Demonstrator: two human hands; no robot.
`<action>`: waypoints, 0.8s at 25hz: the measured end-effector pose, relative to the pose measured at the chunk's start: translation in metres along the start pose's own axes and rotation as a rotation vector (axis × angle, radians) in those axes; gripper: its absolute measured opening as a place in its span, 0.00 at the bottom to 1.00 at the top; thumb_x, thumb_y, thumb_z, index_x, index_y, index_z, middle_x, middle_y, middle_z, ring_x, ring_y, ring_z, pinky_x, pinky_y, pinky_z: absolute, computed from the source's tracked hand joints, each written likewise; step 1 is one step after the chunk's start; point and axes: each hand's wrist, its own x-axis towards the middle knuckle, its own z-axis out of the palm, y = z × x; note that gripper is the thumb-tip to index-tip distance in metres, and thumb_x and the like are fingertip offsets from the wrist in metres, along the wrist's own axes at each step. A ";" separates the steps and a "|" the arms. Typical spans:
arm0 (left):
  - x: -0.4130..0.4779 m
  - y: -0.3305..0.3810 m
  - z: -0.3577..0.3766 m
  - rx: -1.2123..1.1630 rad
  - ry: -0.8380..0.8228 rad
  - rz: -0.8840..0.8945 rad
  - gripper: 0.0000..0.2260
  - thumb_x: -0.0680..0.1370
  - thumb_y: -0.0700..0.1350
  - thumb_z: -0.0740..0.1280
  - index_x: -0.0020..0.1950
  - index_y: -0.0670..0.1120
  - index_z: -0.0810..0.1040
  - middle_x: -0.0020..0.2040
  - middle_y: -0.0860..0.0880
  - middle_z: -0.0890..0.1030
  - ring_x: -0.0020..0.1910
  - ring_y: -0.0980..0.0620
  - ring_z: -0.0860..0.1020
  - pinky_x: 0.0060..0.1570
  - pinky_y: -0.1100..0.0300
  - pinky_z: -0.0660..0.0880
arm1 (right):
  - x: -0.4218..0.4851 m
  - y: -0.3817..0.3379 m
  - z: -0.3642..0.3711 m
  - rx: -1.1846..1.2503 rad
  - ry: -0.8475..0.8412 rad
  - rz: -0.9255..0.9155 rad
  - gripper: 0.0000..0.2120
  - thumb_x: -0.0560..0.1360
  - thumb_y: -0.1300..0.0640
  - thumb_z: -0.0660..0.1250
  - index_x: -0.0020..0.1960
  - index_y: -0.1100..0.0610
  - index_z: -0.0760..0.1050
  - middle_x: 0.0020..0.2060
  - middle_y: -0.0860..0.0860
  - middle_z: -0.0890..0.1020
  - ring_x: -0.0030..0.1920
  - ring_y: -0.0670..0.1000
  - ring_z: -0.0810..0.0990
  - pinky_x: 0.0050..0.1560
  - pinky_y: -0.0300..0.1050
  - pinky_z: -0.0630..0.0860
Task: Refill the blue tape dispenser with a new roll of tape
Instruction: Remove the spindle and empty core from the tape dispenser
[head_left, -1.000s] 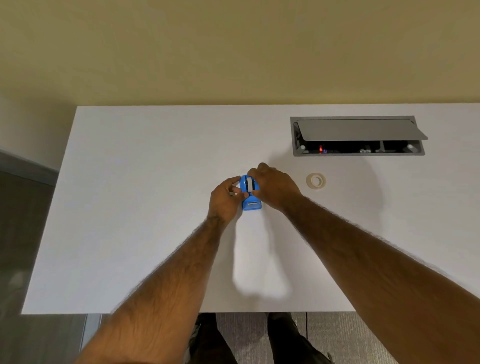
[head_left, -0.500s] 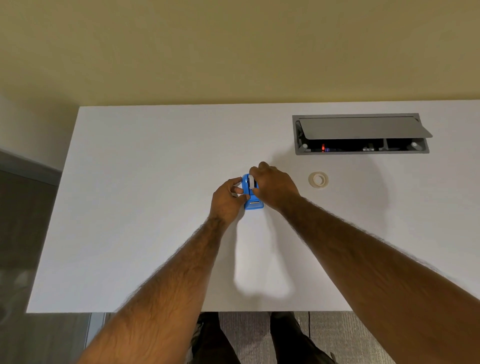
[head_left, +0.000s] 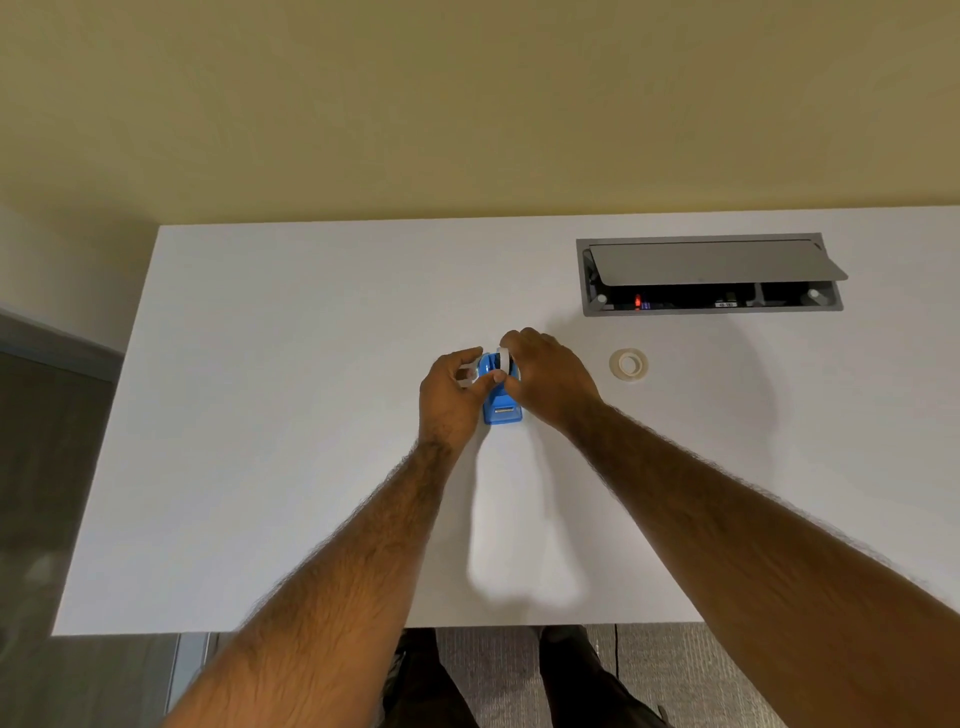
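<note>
The blue tape dispenser (head_left: 500, 402) sits in the middle of the white worktop (head_left: 291, 415). The left hand (head_left: 453, 396) pinches a small white ring (head_left: 466, 375) beside it. The right hand (head_left: 551, 378) curls around a white roll (head_left: 503, 357) on top. Another tape roll (head_left: 628, 364) lies flat, off to the right.

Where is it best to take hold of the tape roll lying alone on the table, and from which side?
Judging by its pose, come from above: the tape roll lies flat on the white table, hole upward. Set the grip across its outer rim, or one finger in the hole.
</note>
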 end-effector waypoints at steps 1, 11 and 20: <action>0.000 0.003 0.000 -0.018 -0.006 -0.003 0.20 0.76 0.48 0.74 0.66 0.44 0.79 0.59 0.51 0.82 0.54 0.56 0.79 0.52 0.69 0.76 | -0.001 0.001 -0.001 0.027 0.004 0.009 0.15 0.75 0.53 0.67 0.59 0.57 0.72 0.51 0.55 0.80 0.46 0.54 0.78 0.47 0.48 0.79; 0.001 0.023 -0.004 -0.284 -0.027 -0.063 0.10 0.74 0.41 0.76 0.54 0.40 0.83 0.48 0.45 0.87 0.47 0.50 0.86 0.50 0.57 0.82 | -0.005 -0.009 -0.019 0.364 0.004 0.032 0.19 0.78 0.59 0.67 0.67 0.63 0.72 0.61 0.60 0.80 0.59 0.58 0.79 0.63 0.48 0.75; -0.003 0.029 -0.002 -0.444 -0.021 -0.105 0.13 0.74 0.43 0.76 0.54 0.38 0.81 0.45 0.41 0.87 0.45 0.42 0.86 0.52 0.50 0.83 | -0.012 -0.013 -0.029 0.587 0.081 0.121 0.13 0.80 0.63 0.62 0.58 0.71 0.77 0.54 0.67 0.82 0.53 0.66 0.81 0.51 0.37 0.75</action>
